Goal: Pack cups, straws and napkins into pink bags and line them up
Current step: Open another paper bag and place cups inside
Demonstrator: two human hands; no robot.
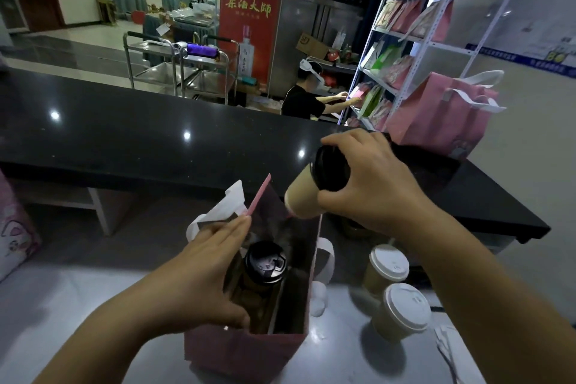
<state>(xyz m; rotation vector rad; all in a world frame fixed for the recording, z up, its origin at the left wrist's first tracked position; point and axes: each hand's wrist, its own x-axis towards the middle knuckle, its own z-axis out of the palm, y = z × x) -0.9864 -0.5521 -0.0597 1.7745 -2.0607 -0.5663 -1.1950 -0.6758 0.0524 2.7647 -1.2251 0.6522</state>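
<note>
An open pink bag [246,352] stands on the pale worktop in front of me. Inside it one tan cup with a black lid [264,263] stands upright on the left side. My left hand [205,271] grips the bag's left wall and holds the mouth apart. My right hand [371,184] holds a second black-lidded tan cup [304,193] by its lid, tilted, just above the bag's far right corner. Two white-lidded cups [389,263] [405,305] stand to the right of the bag.
A black counter [140,131] runs across behind the worktop, with a filled pink bag [442,115] at its right end. A metal shelf with bags [414,40] stands beyond, where another person works. A pink printed bag [12,227] sits at the far left.
</note>
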